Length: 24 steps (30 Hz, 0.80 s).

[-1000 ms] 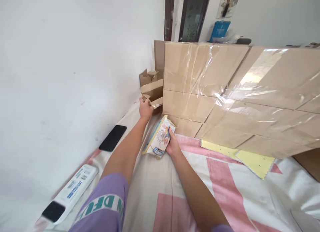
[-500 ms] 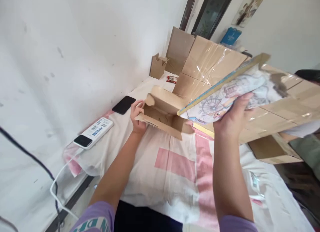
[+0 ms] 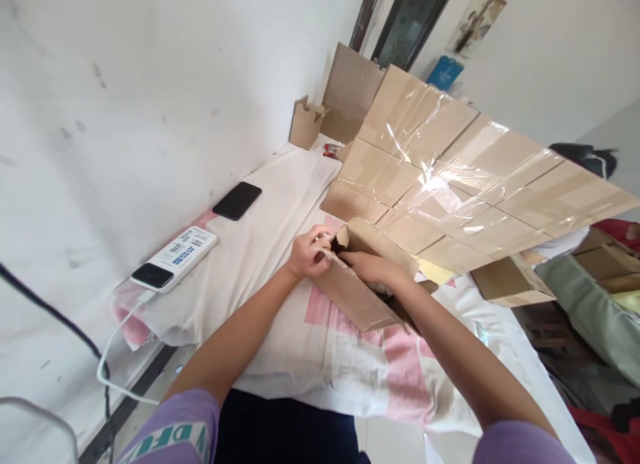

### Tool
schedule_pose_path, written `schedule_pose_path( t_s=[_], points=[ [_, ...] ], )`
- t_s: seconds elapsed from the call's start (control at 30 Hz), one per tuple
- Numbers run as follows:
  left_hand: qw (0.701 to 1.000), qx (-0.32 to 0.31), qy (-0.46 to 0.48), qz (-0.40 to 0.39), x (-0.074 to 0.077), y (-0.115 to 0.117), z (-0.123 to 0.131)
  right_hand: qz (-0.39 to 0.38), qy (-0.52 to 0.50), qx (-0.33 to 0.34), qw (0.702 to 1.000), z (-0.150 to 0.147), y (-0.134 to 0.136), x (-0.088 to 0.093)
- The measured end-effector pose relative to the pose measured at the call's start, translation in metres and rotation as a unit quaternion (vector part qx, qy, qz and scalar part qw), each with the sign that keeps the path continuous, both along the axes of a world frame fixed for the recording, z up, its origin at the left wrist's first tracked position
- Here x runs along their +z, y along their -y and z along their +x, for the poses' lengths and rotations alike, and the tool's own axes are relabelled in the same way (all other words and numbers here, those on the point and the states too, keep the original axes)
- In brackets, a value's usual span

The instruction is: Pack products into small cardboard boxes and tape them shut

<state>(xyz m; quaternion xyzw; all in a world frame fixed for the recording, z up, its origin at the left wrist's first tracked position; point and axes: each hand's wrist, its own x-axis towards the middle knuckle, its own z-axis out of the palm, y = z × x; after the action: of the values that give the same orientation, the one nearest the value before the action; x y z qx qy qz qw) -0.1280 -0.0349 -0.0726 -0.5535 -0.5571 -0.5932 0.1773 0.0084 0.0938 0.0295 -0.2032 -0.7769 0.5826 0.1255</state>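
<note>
A small open cardboard box point(image 3: 353, 292) stands tilted on the cloth-covered surface in front of me. My left hand point(image 3: 310, 252) is closed on its left end, fingers curled over the rim by a torn flap. Into the opening reaches my right hand point(image 3: 367, 267), its fingertips hidden inside the box walls. Whether they hold anything I cannot make out. Something pale shows faintly under my right wrist within the box. Just behind the box lies a flat yellow piece point(image 3: 435, 272), partly covered.
A large wall of taped cardboard boxes point(image 3: 450, 177) rises behind. On the left lie a black phone point(image 3: 237, 201) and a white device with a cable point(image 3: 175, 259). Another open carton point(image 3: 513, 281) sits at right, near a person's sleeve point(image 3: 565, 243). A red packet point(image 3: 331, 150) lies farther back.
My right hand has come down from the right into the box. The illustrated packet it held is out of sight. The box has shifted right and nearer, with my left hand still on it.
</note>
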Motion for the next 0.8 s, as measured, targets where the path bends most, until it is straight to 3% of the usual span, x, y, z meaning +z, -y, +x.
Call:
schedule_pose_path(
  t_s=[0.07, 0.1, 0.17, 0.2, 0.23, 0.27, 0.3, 0.33, 0.4, 0.47, 0.6, 0.7, 0.8],
  points=[
    [0.998, -0.045, 0.029, 0.024, 0.004, -0.002, 0.0, 0.073, 0.035, 0.046, 0.996, 0.029, 0.004, 0.035],
    [0.996, -0.061, 0.053, 0.031, 0.006, -0.003, 0.001, 0.117, 0.01, 0.017, 0.993, 0.047, 0.006, 0.051],
    [0.99, -0.08, 0.112, 0.021, 0.011, -0.005, 0.003, 0.182, -0.091, -0.15, 0.968, 0.088, 0.011, 0.066],
    [0.986, -0.091, 0.141, 0.001, 0.013, -0.006, 0.004, 0.211, -0.156, -0.262, 0.929, 0.108, 0.015, 0.063],
    [0.979, -0.107, 0.169, -0.025, 0.015, -0.006, 0.005, 0.236, -0.217, -0.381, 0.867, 0.125, 0.018, 0.052],
    [0.97, -0.132, 0.194, -0.057, 0.017, -0.006, 0.005, 0.234, -0.261, -0.475, 0.807, 0.139, 0.022, 0.036],
    [0.958, -0.166, 0.214, -0.089, 0.019, -0.005, 0.005, 0.209, -0.284, -0.527, 0.774, 0.149, 0.026, 0.016],
    [0.945, -0.203, 0.229, -0.118, 0.02, -0.004, 0.005, 0.173, -0.275, -0.536, 0.779, 0.156, 0.03, -0.006],
    [0.922, -0.265, 0.241, -0.147, 0.022, -0.002, 0.004, 0.113, -0.241, -0.504, 0.821, 0.16, 0.038, -0.043],
    [0.921, -0.28, 0.233, -0.142, 0.022, 0.0, 0.004, 0.078, -0.242, -0.473, 0.844, 0.156, 0.045, -0.064],
    [0.964, -0.197, 0.153, -0.087, 0.024, 0.001, 0.006, 0.047, -0.294, -0.424, 0.856, 0.146, 0.042, -0.064],
    [0.99, -0.111, 0.086, 0.006, 0.027, 0.003, 0.009, 0.035, -0.288, -0.406, 0.866, 0.142, 0.031, -0.058],
    [0.986, -0.121, 0.075, 0.088, 0.029, 0.006, 0.011, -0.016, -0.271, -0.393, 0.879, 0.14, 0.023, -0.058]
  ],
)
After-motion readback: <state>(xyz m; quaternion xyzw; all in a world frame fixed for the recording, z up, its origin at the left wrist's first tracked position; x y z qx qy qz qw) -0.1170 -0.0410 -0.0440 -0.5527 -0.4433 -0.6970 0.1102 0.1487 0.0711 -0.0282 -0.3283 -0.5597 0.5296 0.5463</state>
